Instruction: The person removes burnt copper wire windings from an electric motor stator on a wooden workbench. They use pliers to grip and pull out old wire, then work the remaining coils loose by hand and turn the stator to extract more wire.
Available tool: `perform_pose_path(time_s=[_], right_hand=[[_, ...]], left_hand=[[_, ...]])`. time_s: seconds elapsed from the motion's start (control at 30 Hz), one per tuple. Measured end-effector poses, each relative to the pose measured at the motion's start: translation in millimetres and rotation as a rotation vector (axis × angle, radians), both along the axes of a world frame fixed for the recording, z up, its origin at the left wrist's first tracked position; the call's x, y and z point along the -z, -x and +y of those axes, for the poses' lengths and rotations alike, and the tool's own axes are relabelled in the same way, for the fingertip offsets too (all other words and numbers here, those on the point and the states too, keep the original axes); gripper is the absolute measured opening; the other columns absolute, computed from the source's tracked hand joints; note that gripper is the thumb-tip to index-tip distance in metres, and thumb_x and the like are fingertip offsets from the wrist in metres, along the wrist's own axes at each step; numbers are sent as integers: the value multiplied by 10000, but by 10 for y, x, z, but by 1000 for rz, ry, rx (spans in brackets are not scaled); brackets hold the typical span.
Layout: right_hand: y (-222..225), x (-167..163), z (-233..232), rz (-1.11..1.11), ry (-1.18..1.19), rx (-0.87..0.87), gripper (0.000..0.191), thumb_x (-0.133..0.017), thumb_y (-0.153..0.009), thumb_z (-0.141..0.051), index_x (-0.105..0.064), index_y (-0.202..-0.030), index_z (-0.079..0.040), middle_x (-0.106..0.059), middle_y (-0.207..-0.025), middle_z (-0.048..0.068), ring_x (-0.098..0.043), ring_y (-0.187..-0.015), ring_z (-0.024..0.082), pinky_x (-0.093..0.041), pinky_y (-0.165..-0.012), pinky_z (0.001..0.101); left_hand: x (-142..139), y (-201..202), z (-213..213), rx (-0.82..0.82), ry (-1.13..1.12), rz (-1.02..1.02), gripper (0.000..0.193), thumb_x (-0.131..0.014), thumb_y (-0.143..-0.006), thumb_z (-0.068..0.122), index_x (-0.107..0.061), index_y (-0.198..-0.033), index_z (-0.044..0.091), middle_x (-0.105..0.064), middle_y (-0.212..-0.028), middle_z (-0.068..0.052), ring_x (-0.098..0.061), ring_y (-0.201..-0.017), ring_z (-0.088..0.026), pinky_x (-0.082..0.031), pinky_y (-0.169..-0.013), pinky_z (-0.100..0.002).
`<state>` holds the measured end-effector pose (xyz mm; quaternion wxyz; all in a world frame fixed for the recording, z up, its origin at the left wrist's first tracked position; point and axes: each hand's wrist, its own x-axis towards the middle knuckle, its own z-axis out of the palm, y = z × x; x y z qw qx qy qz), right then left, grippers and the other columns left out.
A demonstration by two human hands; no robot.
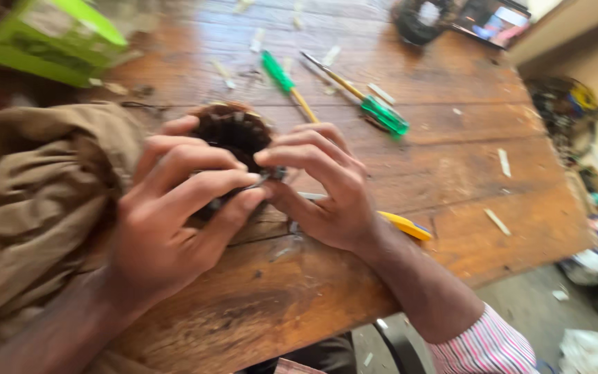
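Holding a dark round slotted part (233,131) above the wooden worktop (451,173), both hands meet at its lower edge. The left hand (167,221) wraps it from the side, and the right hand (327,187) has its fingers (292,156) pinched narrowly on a small piece there, too blurred to identify. The part could slip and roll into the two green-handled screwdrivers (382,114) behind it, because only fingertips support it. The brown cloth (29,201) beside may also catch it.
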<state>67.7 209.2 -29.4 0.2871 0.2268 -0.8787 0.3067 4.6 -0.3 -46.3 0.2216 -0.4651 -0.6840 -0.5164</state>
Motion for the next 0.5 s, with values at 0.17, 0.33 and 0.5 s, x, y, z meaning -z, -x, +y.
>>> perform_pose_path(time_s=[0.17,0.33,0.5], right_hand=[[-32,69,33,111,16,-50,228,-814,-954,-54,-682,-1138,-76,-699,-1125,71,-696,-1005,222,-561,-882,338],[-63,109,54,19,114,-79,144,-712,-1017,20,-645,-1118,-58,-684,-1110,75,-693,-975,190,-578,-845,291],[-53,181,63,-90,257,-120,150,-625,-1065,88,-590,-1132,-41,-674,-1088,68,-671,-977,146,-615,-801,228]], left_hand=[[-50,-33,41,1,22,63,161,-813,-857,99,-726,-982,47,-706,-994,-74,-629,-973,-279,-467,-1037,-474],[-41,-61,73,34,51,7,160,-808,-875,121,-709,-978,50,-713,-959,-52,-646,-940,-240,-455,-921,-398],[-18,-74,74,12,110,-56,149,-812,-906,166,-709,-983,91,-719,-951,-11,-646,-951,-204,-417,-949,-375]])
